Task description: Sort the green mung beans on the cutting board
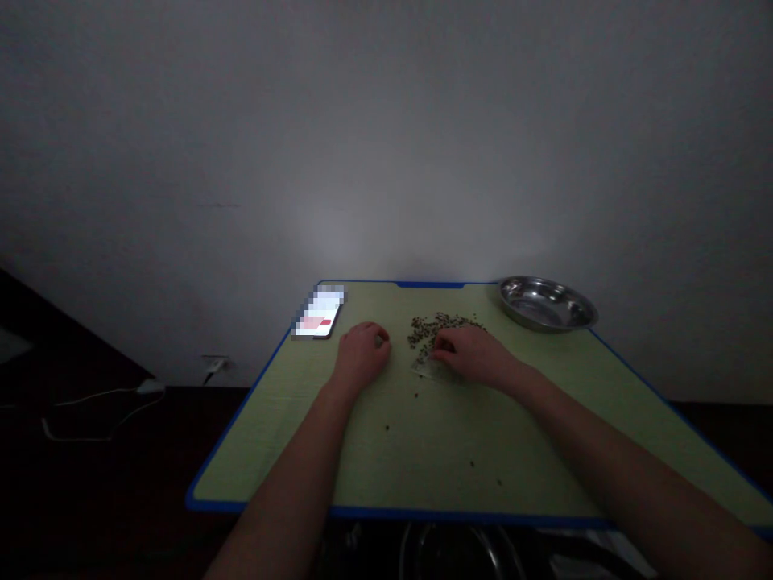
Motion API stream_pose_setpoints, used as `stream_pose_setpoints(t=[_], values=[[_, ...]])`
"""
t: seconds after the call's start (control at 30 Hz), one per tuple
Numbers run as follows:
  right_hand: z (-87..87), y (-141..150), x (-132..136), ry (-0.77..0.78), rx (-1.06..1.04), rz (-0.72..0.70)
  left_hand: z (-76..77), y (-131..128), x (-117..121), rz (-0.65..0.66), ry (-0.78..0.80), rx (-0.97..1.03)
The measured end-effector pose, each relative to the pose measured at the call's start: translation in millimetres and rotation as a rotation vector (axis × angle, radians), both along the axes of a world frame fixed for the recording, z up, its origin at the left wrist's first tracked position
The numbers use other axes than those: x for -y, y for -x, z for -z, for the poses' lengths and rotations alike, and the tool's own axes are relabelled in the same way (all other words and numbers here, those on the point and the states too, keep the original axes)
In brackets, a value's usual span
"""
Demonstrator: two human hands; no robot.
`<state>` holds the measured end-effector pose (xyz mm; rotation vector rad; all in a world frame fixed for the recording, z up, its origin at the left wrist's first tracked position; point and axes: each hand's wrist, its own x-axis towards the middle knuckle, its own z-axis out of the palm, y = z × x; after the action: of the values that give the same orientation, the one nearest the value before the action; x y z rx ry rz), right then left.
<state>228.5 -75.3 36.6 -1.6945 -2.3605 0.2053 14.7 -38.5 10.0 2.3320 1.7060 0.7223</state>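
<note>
My left hand (362, 353) rests on the table with its fingers curled in and the thumb close to the index finger. What it holds, if anything, is hidden. Over to the right, my right hand (474, 352) is closed in a pinch at the near edge of a loose spread of small dark seeds or beans (431, 326). Just below its fingertips lies a small clear plastic piece (427, 369), perhaps a bag, partly covered by the hand. Whether the fingertips grip the plastic or a seed cannot be made out.
The pale green table (290, 435) has a blue rim. A shallow steel bowl (547, 306) sits at the back right corner, and a lit phone (320, 312) lies at the back left. Several stray seeds dot the front. A wall stands behind.
</note>
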Motion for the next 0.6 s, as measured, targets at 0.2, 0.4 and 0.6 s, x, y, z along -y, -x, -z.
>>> stream_pose_setpoints(t=[0.2, 0.4, 0.6], values=[[-6.5, 22.0, -2.8, -0.003, -0.018, -0.098, -3.8, 2.0, -1.4, -0.039, -0.060, 0.162], [-10.2, 42.2, -4.9, -0.001, -0.032, -0.199, -4.5, 3.8, -3.9, -0.086, -0.132, 0.271], [-5.3, 34.8, -6.3, -0.013, -0.053, -0.203, -2.0, 2.4, -3.9, -0.083, -0.105, 0.264]])
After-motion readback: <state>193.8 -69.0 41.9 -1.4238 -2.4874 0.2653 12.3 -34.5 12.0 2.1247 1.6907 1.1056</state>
